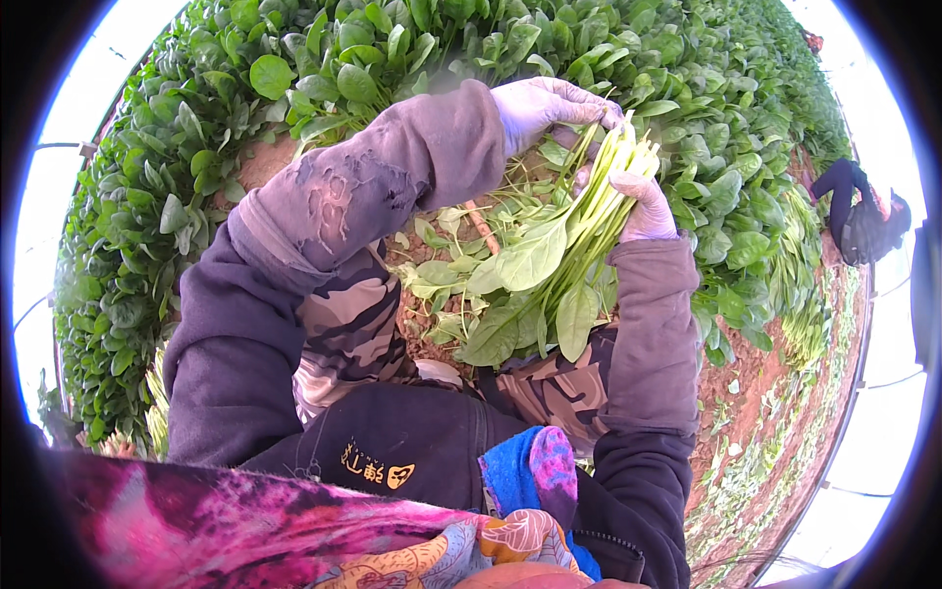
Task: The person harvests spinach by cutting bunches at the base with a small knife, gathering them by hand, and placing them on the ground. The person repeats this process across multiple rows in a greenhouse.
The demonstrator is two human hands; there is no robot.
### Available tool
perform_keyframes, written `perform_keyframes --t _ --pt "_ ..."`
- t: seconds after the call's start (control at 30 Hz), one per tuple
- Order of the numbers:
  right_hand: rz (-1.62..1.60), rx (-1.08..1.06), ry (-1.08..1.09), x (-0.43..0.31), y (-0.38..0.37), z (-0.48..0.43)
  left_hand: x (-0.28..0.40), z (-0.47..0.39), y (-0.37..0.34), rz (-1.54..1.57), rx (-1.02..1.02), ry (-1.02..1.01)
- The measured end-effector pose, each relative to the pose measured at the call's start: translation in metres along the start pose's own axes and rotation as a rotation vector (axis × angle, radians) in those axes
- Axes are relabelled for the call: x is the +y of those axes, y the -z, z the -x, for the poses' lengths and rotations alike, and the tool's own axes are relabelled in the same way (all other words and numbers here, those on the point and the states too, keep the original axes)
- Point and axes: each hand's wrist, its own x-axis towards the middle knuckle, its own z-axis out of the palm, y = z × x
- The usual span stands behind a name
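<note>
A bunch of spinach (596,221) is held in front of me, its pale cut stems pointing up and away and its leaves hanging toward my knees. Around the stems, near their ends, my gloved right hand (644,202) is closed, with the thumb on the near side. My gloved left hand (556,110) reaches across to the stem tips, its thumb and fingers pinched together on some stems there. Part of the left fingers is hidden behind the stems. Loose spinach leaves (441,280) lie on the soil under the bunch.
Dense standing spinach plants (353,81) spread ahead and to the left. A thin reddish-brown stick (482,228) lies between my knees. At right are laid-out spinach bunches (806,324), leaf-littered soil (743,442) and another person (857,210) bent low beside the pale greenhouse wall (901,316).
</note>
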Motion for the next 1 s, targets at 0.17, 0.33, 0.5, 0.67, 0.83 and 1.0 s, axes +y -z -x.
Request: perform_keyframes --t 0.17,0.33,0.5,0.67,0.83,1.0 --pt "-0.013 0.015 0.009 0.000 -0.005 0.001 -0.002 0.002 -0.003 -0.084 -0.063 0.019" --pt "-0.112 -0.004 0.017 -0.002 -0.003 -0.004 0.001 0.002 -0.007 -0.450 0.002 -0.119" --pt "-0.121 0.024 0.050 -0.003 0.000 -0.004 0.001 0.006 -0.006 -0.484 -0.049 -0.187" --pt "-0.002 -0.036 0.071 0.000 -0.005 -0.004 -0.003 0.004 -0.007 -0.383 0.079 0.004" --pt "0.115 0.070 0.121 0.002 -0.004 -0.004 -0.008 0.001 -0.004 -0.578 0.110 -0.172" --pt "0.112 0.112 0.223 0.000 -0.002 -0.005 -0.009 -0.004 0.005 -0.263 0.015 -0.373"
